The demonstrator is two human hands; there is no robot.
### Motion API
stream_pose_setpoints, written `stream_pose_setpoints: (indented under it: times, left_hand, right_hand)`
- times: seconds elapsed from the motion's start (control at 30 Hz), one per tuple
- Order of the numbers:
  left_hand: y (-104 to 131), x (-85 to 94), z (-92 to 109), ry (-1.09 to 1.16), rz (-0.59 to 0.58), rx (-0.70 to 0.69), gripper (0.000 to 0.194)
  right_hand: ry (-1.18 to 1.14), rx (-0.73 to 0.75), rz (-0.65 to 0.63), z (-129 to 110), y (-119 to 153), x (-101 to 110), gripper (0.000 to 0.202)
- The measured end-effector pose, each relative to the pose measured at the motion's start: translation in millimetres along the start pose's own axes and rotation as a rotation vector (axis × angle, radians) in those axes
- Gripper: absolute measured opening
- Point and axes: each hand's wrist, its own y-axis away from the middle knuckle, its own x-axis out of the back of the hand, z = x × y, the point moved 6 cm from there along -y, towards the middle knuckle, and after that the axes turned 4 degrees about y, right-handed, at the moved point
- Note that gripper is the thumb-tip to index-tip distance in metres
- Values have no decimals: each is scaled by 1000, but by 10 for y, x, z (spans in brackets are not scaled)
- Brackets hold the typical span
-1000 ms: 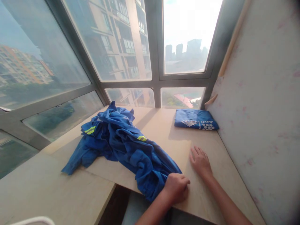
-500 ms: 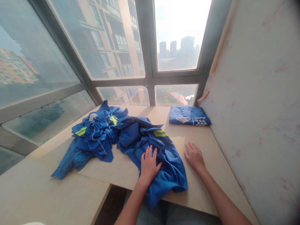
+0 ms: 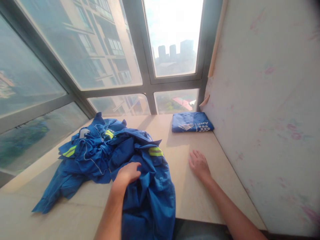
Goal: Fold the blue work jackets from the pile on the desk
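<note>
A crumpled blue work garment (image 3: 152,186) with a yellow-green reflective band lies in front of me, its lower end reaching down past the front edge of the table (image 3: 182,200). My left hand (image 3: 128,173) is closed on its cloth, thumb side up; the other fingertips are hidden by the hand. More bunched blue workwear (image 3: 87,153), with yellow-green bands and white piping, joins it on the left; I cannot tell whether it is a separate piece. To the right, my right hand (image 3: 199,164) lies flat on the bare tabletop, fingers stretched out, holding nothing.
A neatly folded blue cloth bundle (image 3: 192,122) with white printing sits at the back right, near the wall (image 3: 262,133). Grey window frames (image 3: 147,90) border the table's back and left sides.
My left hand has gone from lying spread on the garment to gripping it, and the cloth is drawn straighter toward me. The view has turned right. My right hand stays on the table.
</note>
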Motion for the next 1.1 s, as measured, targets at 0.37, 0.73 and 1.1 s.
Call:
stream_pose_setpoints:
  times: [0.37,0.73,1.1]
  left_hand:
    - [-458,-466,452,-249,186,-12,60]
    - [-224,-534,691,-33,143,-158,42]
    - [549,439,1205,1160,-69,-424,29]
  right_hand:
    - [7,-2,18,-16,-4,12,40]
    - [8,-8,7,-47,-17,27,40]
    - [-58,9,33,-35,-43,102,43]
